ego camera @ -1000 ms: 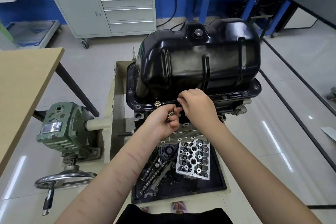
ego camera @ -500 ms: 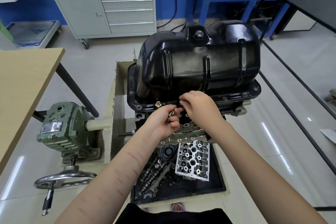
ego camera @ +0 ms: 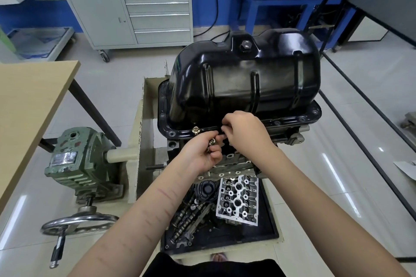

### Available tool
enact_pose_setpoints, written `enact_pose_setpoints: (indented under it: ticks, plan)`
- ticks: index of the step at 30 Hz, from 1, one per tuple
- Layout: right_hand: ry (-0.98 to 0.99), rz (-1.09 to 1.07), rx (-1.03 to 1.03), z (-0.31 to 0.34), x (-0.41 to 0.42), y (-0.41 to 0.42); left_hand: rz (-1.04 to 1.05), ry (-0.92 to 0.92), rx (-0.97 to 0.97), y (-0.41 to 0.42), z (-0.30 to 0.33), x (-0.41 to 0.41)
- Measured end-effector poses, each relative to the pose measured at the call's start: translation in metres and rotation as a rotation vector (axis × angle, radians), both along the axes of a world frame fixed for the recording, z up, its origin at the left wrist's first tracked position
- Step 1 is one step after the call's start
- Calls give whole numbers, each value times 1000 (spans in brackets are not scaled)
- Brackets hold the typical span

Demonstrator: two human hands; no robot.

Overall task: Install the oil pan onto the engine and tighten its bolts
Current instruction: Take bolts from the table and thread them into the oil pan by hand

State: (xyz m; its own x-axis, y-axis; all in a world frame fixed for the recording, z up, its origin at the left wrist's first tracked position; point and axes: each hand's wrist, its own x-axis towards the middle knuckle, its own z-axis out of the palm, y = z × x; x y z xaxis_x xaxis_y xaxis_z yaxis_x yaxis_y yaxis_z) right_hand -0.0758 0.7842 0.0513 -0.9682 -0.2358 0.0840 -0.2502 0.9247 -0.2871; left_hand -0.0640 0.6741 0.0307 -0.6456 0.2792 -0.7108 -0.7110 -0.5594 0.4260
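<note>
**Oil pan seated on engine, hands at near flange with bolts**

Black oil pan (ego camera: 245, 87) sits upside-down on top of the engine (ego camera: 290, 135), its flange flush on the block, drain plug (ego camera: 245, 44) facing up at the far side. One brass-coloured bolt (ego camera: 195, 129) already stands in a flange hole on the near edge, left of the hands; other flange holes along the right edge look empty.

Left hand (ego camera: 202, 153) is curled below the flange, gripping a few loose bolts (ego camera: 211, 143) — brass heads poke out between thumb and fingers. Right hand (ego camera: 244, 130) is at the flange edge just right of the seated bolt, fingers curled and pinched together at the rim; what they pinch is hidden by the fingers, so cannot tell if it is a bolt. The two hands are touching or nearly so.

Below the engine — a black tray (ego camera: 270, 229) with a silver cylinder head (ego camera: 236, 200) and camshafts (ego camera: 186, 216) lying in it. Left of the stand: green gearbox (ego camera: 74, 159) with a steel handwheel (ego camera: 78, 222) in front of it. Wooden table (ego camera: 27, 105) at far left, grey drawer cabinet (ego camera: 135, 11) behind.
</note>
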Motion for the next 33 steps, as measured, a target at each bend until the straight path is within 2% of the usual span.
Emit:
enact_pose_setpoints:
  ticks: [5,9,16,26,33]
  plan:
    - [67,-30,64,-3,0,-7,15,8,2,0,-1,0]
    - [63,-66,-16,-4,0,-7,32,5,-5,1,-1,0]
    - [23,-5,-26,-3,-1,-1,3,10,7,0,-2,0]
    - [77,-8,103,-4,-3,-5,5,18,1,0,-2,0]
    - [89,-42,45,-7,-2,-8,23,26,-11,1,-3,-1]
